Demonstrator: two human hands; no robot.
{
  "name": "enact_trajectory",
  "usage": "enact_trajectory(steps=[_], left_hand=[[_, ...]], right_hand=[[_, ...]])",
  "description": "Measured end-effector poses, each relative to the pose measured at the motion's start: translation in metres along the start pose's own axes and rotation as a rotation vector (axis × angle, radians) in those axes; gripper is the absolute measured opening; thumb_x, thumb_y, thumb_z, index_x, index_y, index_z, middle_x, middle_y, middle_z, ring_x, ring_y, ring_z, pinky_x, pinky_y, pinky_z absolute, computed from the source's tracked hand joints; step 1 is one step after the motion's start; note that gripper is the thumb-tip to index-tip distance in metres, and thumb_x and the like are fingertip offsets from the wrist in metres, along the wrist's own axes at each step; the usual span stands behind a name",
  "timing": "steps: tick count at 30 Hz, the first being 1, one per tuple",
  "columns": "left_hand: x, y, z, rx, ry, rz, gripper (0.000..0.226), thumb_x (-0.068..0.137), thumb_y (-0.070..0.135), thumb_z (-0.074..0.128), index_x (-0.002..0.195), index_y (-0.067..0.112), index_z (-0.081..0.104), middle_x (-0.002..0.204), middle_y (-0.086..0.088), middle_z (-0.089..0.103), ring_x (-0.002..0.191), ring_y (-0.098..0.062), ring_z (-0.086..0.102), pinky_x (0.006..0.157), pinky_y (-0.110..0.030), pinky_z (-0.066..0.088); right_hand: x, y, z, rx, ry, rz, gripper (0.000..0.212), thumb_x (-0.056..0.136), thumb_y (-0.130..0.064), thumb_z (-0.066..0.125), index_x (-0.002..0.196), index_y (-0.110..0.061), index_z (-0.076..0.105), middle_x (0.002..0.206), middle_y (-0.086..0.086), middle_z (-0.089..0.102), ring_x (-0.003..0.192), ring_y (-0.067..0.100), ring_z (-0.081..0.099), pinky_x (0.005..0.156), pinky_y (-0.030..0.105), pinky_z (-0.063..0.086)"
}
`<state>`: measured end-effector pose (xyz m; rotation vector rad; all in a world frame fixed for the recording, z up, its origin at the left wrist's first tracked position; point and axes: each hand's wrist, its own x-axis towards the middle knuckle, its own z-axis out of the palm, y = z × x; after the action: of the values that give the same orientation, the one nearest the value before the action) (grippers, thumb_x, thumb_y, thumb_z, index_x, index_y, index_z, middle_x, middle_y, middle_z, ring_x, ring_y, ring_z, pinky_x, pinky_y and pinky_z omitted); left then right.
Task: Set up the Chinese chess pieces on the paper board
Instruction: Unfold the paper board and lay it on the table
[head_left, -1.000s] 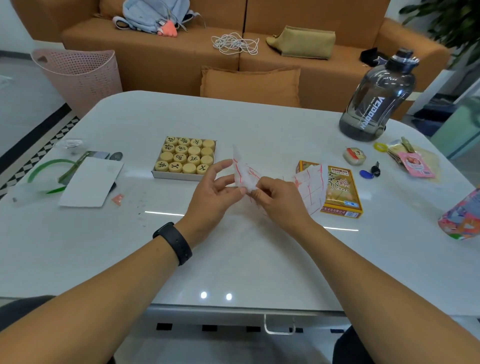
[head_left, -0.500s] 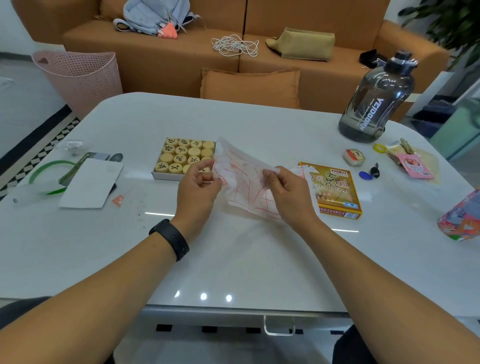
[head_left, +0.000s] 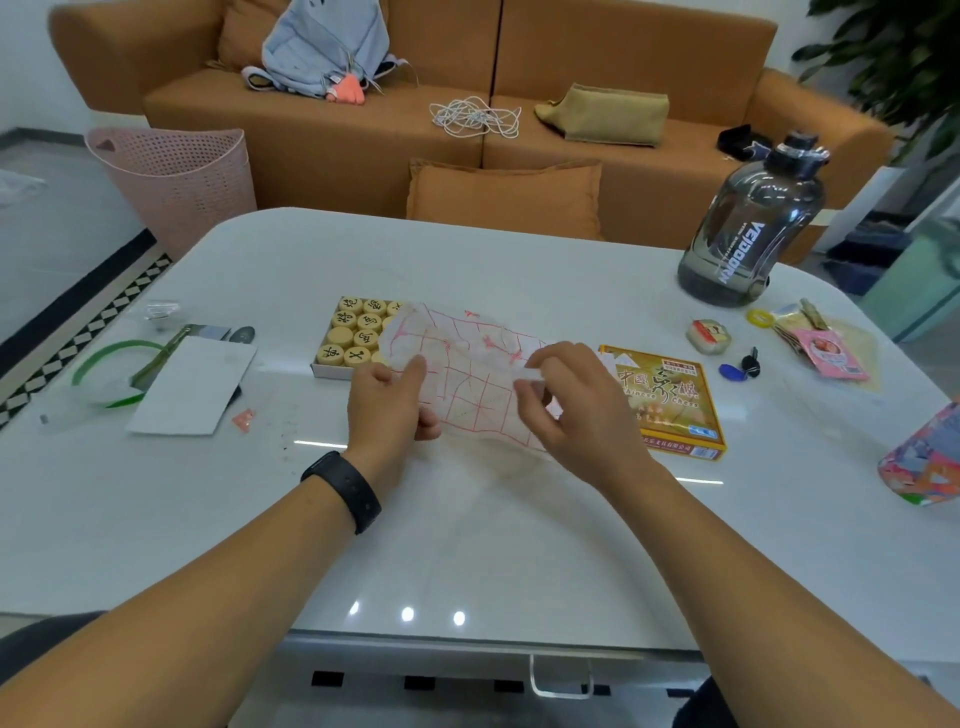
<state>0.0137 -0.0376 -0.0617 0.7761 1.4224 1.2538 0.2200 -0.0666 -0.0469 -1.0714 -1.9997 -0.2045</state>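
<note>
Both hands were busy with the thin paper board (head_left: 467, 374): the left hand (head_left: 387, 402) pinched its near-left edge between thumb and fingers, while the right hand (head_left: 566, 405), at about three o'clock from it, pinched a folded flap with the other fingers loosely spread, apparently to open the sheet out flat. At eleven o'clock from the hands the tray of chess pieces (head_left: 353, 335) sat partly under the lifted sheet, pieces not yet set out. At three o'clock lay the yellow box (head_left: 670, 400), just beside the right hand.
</note>
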Motion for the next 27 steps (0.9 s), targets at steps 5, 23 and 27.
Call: enact_trajectory(steps=[5, 23, 27], left_hand=[[-0.009, 0.011, 0.002, -0.188, -0.271, -0.033, 0.038, 0.103, 0.042, 0.055, 0.122, 0.009, 0.063, 0.107, -0.008, 0.076, 0.098, -0.028, 0.075, 0.074, -0.037, 0.06], [-0.001, 0.028, -0.009, -0.089, -0.458, 0.126, 0.051, 0.103, -0.005, 0.043, 0.142, 0.025, 0.053, 0.123, -0.006, 0.072, 0.11, -0.029, 0.071, 0.087, -0.051, 0.06], [0.001, 0.035, -0.015, -0.133, -0.482, 0.16, 0.059, 0.104, -0.006, 0.041, 0.15, 0.031, 0.044, 0.134, 0.001, 0.067, 0.117, -0.025, 0.068, 0.088, -0.047, 0.059]], right_hand=[[-0.009, -0.007, 0.01, 0.088, -0.182, -0.002, 0.029, 0.093, -0.015, 0.066, 0.069, -0.01, 0.05, 0.116, 0.004, 0.071, 0.109, 0.023, 0.061, 0.085, 0.033, 0.05], [-0.02, -0.024, 0.018, 0.182, -0.606, 0.241, 0.04, 0.097, -0.062, 0.045, 0.098, -0.028, 0.065, 0.13, -0.014, 0.064, 0.122, 0.005, 0.051, 0.099, 0.032, 0.045], [-0.014, -0.009, 0.009, 0.121, -0.276, 0.226, 0.05, 0.101, -0.059, 0.038, 0.113, -0.022, 0.07, 0.133, -0.007, 0.064, 0.127, 0.013, 0.053, 0.101, 0.039, 0.044]])
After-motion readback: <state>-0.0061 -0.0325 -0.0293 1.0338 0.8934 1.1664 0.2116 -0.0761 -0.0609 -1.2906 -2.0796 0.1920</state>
